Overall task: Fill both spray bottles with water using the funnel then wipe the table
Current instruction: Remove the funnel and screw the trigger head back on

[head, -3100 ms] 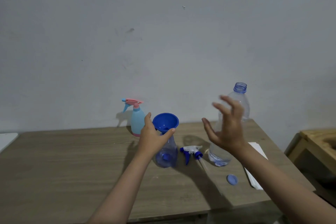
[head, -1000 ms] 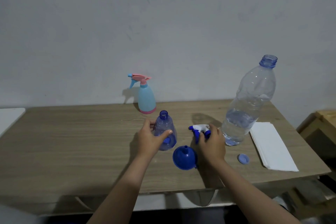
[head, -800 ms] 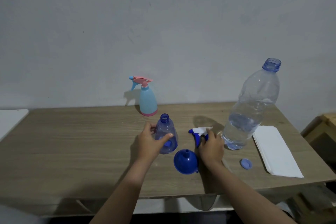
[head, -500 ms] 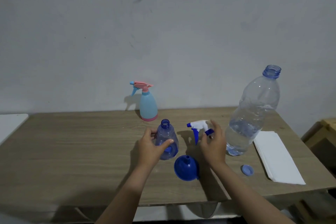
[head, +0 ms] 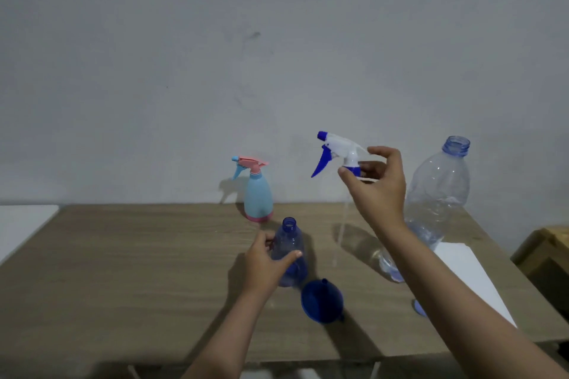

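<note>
L hand (head: 264, 264): wraps blue bottle (head: 289, 252), steadying it upright on table (head: 123, 271).
R hand (head: 377, 184): pinches sprayer (head: 337, 152) by its collar, raised above bottle's right; dip tube hangs.
Handling: bottle prob. light, thin, tippy; grip body. Sprayer stiff.
Funnel (head: 321, 301): mouth-down, just right of bottle.
Pink bottle (head: 257, 194): behind, capped.

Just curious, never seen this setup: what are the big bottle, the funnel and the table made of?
Big bottle: thin clear plastic, seemingly; dented, see-through walls.
Funnel: glossy blue plastic, apparently, slightly translucent.
Table: wood-grain surface, matte; solid wood or laminate, cannot tell.
</note>
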A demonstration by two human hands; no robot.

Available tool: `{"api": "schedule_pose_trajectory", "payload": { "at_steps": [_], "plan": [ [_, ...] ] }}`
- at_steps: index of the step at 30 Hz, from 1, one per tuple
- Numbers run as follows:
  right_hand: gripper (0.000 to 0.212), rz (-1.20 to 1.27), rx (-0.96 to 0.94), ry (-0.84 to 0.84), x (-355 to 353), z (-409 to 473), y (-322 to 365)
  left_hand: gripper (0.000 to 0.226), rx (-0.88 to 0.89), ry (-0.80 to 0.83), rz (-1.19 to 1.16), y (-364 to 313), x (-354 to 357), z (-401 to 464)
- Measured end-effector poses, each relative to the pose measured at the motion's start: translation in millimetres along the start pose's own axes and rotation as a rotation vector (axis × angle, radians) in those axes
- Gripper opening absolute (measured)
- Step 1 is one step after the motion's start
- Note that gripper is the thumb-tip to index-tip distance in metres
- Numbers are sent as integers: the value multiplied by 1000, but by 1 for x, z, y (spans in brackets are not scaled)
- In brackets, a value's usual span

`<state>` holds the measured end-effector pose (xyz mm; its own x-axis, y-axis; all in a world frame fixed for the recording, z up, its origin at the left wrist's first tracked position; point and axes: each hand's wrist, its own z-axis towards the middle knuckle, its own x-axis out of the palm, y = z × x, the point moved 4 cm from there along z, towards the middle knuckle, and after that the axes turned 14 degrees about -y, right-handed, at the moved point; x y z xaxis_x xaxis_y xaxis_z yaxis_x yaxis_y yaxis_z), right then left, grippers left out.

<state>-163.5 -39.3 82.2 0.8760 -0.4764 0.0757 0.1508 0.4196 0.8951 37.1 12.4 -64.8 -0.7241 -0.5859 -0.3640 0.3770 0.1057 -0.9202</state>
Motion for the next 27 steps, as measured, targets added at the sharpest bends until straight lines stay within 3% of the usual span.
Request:
{"api": "schedule_pose_trajectory", "payload": {
  "at_steps": [12,19,27],
  "plan": [
    [48,239,-50,24,44,-10,30,46,-7,11,61,-12,-6,-6],
    [49,145,-102,140,57,-28,6,48,-16,13,97,-17,-9,-8],
    [48,0,21,324,62,-64,-58,42,2,2,22,-17,-8,-10]
  ]
}}
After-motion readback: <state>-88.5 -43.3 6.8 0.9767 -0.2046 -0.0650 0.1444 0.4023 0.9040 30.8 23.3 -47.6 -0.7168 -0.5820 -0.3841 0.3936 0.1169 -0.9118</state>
